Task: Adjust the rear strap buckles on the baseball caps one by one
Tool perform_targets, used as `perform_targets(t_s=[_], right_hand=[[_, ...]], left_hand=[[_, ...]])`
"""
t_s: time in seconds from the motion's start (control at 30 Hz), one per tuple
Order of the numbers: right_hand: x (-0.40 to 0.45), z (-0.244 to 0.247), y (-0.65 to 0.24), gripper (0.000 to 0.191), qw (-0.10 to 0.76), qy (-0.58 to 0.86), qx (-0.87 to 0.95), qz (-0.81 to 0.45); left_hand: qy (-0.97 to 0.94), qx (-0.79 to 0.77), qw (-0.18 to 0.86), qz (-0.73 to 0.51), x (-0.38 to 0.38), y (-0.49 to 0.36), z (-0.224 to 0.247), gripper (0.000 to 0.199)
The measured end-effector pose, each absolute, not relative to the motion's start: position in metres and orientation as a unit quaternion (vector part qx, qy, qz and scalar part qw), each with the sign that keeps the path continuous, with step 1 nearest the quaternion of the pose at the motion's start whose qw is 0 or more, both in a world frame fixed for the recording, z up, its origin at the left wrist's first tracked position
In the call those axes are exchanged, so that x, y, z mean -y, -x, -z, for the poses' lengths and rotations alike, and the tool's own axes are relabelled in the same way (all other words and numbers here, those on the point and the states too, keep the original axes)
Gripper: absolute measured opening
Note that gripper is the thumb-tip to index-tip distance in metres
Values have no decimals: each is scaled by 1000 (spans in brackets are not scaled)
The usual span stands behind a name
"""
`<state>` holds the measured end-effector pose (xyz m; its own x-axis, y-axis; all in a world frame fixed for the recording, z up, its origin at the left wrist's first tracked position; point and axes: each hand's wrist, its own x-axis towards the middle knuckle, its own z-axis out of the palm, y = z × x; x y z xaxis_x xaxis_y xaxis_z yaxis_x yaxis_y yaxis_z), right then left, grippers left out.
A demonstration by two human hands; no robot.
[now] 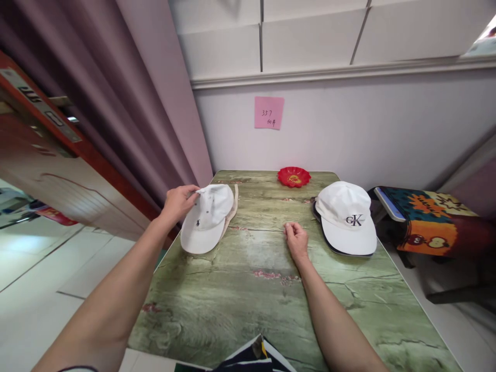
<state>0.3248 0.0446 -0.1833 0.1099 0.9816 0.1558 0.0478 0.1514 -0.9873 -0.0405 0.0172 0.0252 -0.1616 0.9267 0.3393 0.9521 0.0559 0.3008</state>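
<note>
On the left of the table, my left hand pinches the top of a white baseball cap with a small dark emblem. Its brim points toward me, and part of a beige cap shows beneath and beside it. My right hand rests on the tabletop near the middle, its fingers curled in with nothing seen in them. To its right sits another white baseball cap with dark letters on its front, stacked over a dark cap whose edge peeks out below the brim.
A red scalloped dish stands at the back of the green wood-patterned table. A pink note is stuck to the wall behind. A purple curtain and a wooden door flank the left; a colourful stool stands at right.
</note>
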Motion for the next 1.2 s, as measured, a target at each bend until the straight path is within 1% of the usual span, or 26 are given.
perform_targets(t_s=[0.13,0.2,0.27,0.33,0.4,0.57,0.63,0.73,0.77,0.8,0.87,0.9,0.97,1.03,1.13,1.2], right_hand=[[-35,171,-316,38,525,343,449,-637],[-28,163,-313,41,494,258,415,-719],[-21,158,-311,47,464,192,389,-773],[-17,156,-312,56,443,148,366,-804],[-15,159,-314,60,433,131,343,-823],[-17,168,-322,50,415,151,281,-852],[-20,169,-326,49,402,146,263,-865],[-26,167,-333,57,405,125,251,-870],[-27,166,-335,60,412,118,250,-868],[-29,165,-338,63,421,113,250,-865],[-30,163,-341,68,440,109,249,-856],[-31,163,-341,70,448,110,249,-852],[-31,162,-341,70,459,117,248,-845],[-30,161,-338,68,476,122,245,-836],[-26,159,-333,63,514,110,232,-819],[-24,159,-331,62,521,102,225,-817]], left_hand=[[680,676,-10,283,4,-7,-67,32],[699,646,-35,305,8,-35,-76,31],[716,609,-72,332,9,-59,-75,30],[726,581,-117,349,7,-80,-64,30],[730,568,-155,347,5,-98,-48,29],[721,588,-185,317,0,-130,-4,24],[692,601,-187,353,0,-133,14,25],[577,629,-216,474,3,-127,46,39],[522,643,-254,499,6,-125,58,41],[459,662,-321,499,11,-124,71,41],[340,662,-504,439,21,-127,96,45],[312,640,-569,411,28,-131,106,48],[286,605,-636,385,39,-141,122,55],[261,544,-698,386,47,-154,131,61],[214,389,-777,446,50,-170,136,72],[198,314,-777,508,47,-176,139,74]])
